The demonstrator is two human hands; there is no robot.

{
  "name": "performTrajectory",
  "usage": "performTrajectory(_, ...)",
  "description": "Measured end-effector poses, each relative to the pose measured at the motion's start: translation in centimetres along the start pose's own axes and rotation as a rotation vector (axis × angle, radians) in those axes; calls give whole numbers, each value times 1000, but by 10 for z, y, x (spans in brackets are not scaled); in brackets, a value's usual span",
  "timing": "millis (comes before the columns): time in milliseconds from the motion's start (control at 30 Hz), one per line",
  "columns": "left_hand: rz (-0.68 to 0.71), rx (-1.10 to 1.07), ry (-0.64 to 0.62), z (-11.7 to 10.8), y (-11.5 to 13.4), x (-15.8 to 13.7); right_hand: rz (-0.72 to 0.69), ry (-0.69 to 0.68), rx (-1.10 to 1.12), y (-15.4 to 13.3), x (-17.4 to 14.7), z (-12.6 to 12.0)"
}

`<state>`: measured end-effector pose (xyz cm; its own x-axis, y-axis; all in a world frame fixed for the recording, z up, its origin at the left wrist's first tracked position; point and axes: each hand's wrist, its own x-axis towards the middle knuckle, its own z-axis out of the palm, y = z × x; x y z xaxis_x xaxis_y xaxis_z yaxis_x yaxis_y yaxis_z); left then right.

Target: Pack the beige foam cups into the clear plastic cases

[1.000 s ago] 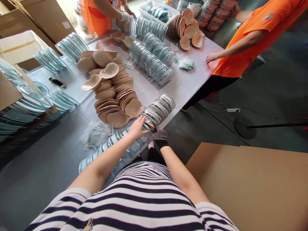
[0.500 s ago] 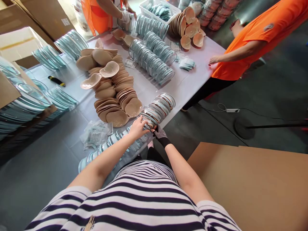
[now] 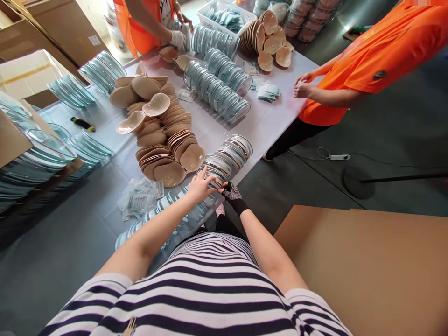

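A short row of clear round plastic cases [image 3: 234, 153] with tan bra cups and pale inserts inside stands on edge near the table's side. My bare left hand [image 3: 200, 185] spans its near end, fingers and thumb curved round the left side of the closest case. From the right, my right hand [image 3: 231, 192], in a dark dotted fingerless glove, pinches the lower edge of that same case. Beneath my left forearm runs another row of clear cases [image 3: 166, 205], partly hidden. Beyond my left hand lie stacked tan adhesive bra cups [image 3: 171, 173] and a pile of small packets [image 3: 140, 198].
More cases [image 3: 217, 91] stand in rows mid-table. Nested cases and a yellow-black cutter [image 3: 83, 124] lie left. A white basket [image 3: 210, 22] is at the back. Two people in orange [image 3: 350, 88] work at the table. A large cardboard sheet [image 3: 367, 261] lies right.
My hands stay at the near case with barely any shift. The person on the right has brought both hands together over the table's edge. The view has tilted slightly.
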<state>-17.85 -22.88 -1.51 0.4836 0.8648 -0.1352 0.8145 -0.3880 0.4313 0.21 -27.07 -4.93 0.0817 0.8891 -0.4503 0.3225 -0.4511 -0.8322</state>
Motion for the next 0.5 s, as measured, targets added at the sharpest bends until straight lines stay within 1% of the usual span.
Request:
performTrajectory(67, 8, 28, -1, 0, 1, -1, -27, 10, -93, 2, 1, -1)
performTrajectory(167, 51, 102, 10, 0, 1, 0, -61, -56, -305, 1, -2, -3)
performTrajectory(233, 81, 123, 10, 0, 0, 2, -79, -107, -407, -5, -5, -5)
performTrajectory(300, 82, 107, 1, 0, -1, 4, -67, -138, -483, -14, -5, -7)
performTrajectory(400, 48, 49, -12, 1, 2, 6, -31, -171, -648, -28, -2, -10)
performTrajectory(500, 27, -16, 8, 1, 6, 10, -1, -194, -840, -35, 1, -9)
